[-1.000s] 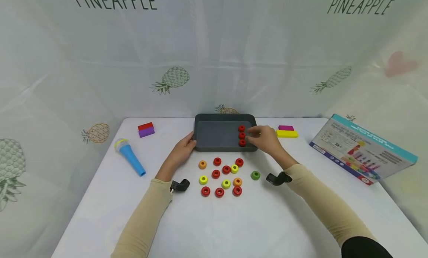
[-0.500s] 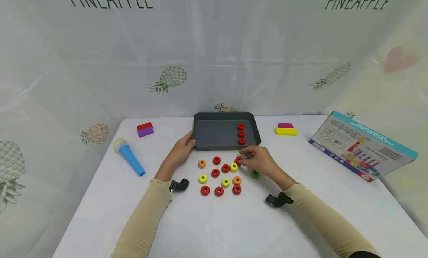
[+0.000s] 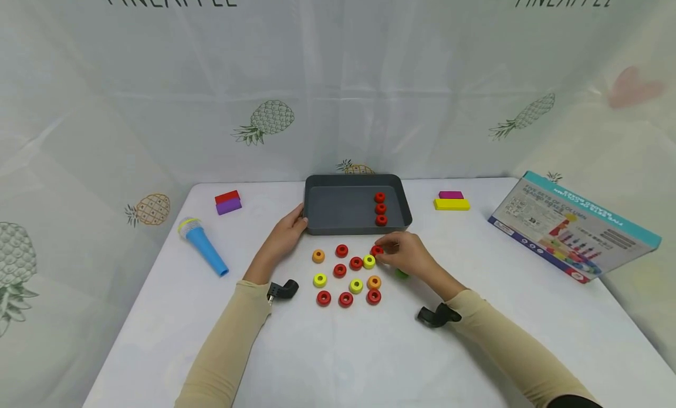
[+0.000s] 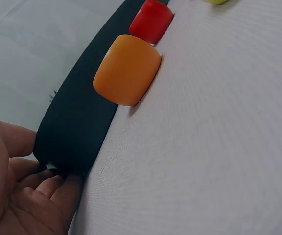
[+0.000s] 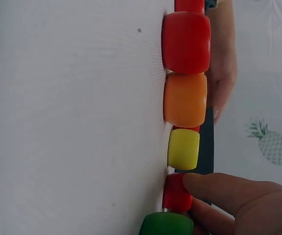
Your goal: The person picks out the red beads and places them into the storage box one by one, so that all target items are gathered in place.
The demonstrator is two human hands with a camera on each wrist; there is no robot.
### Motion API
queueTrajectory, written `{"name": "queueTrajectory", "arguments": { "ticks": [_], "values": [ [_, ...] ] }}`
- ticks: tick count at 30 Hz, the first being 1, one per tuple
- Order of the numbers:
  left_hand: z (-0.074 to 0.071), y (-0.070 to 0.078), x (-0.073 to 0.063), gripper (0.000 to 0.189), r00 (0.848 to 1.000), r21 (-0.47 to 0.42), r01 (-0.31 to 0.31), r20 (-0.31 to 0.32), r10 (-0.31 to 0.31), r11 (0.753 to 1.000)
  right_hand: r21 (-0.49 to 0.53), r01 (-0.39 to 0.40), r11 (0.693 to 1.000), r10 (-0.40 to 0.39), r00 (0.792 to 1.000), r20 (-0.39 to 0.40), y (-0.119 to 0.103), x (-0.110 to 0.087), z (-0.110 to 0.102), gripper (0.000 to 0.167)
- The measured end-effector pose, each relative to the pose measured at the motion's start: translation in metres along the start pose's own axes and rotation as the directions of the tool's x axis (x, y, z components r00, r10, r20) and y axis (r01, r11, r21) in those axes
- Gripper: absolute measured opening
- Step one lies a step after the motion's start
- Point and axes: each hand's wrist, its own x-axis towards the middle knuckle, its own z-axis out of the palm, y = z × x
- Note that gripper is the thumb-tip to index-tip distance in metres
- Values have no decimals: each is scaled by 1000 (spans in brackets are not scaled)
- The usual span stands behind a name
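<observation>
My left hand (image 3: 280,239) holds the left front corner of a dark grey tray (image 3: 338,207); in the left wrist view its thumb and curled fingers meet the tray wall. Three red beads (image 3: 380,209) stand in a column at the tray's right side. My right hand (image 3: 409,255) is just in front of the tray, pinching a red bead (image 5: 176,192) that appears to rest on the table. Near it are a yellow bead (image 5: 183,149) and a green bead (image 5: 166,224), the latter partly hidden by the hand in the head view.
Several red, yellow and orange beads (image 3: 318,256) lie spread before the tray. A toy microphone (image 3: 207,248) and a red and a purple block (image 3: 229,206) are at left. Yellow and magenta blocks (image 3: 451,205) lie at right, near a leaning toy box (image 3: 570,226).
From beside the red beads in the tray, my right hand has come down over the tray's front edge to a red bead on the table. The left hand stays on the tray.
</observation>
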Motion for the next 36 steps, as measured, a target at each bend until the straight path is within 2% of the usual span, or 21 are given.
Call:
{"name": "queueTrajectory", "arguments": {
  "ticks": [18, 26, 31, 36],
  "values": [
    [-2, 0, -2, 59, 1000, 4, 1, 2, -1, 1000, -33, 17, 999, -18, 1000, -12, -1, 2, 3, 28],
    [-2, 1, -2, 59, 1000, -7, 8, 6, -8, 1000, -42, 27, 999, -28, 1000, -12, -8, 1, -3, 28],
    [-2, 1, -1, 59, 1000, -1, 10, 11, -10, 1000, -22, 74, 997, -75, 997, -30, -16, 8, -13, 26],
    [-2, 2, -2, 60, 1000, 2, 15, 15, -15, 1000, -56, 116, 992, -119, 992, -52, -23, 19, -23, 26]
  ]
}}
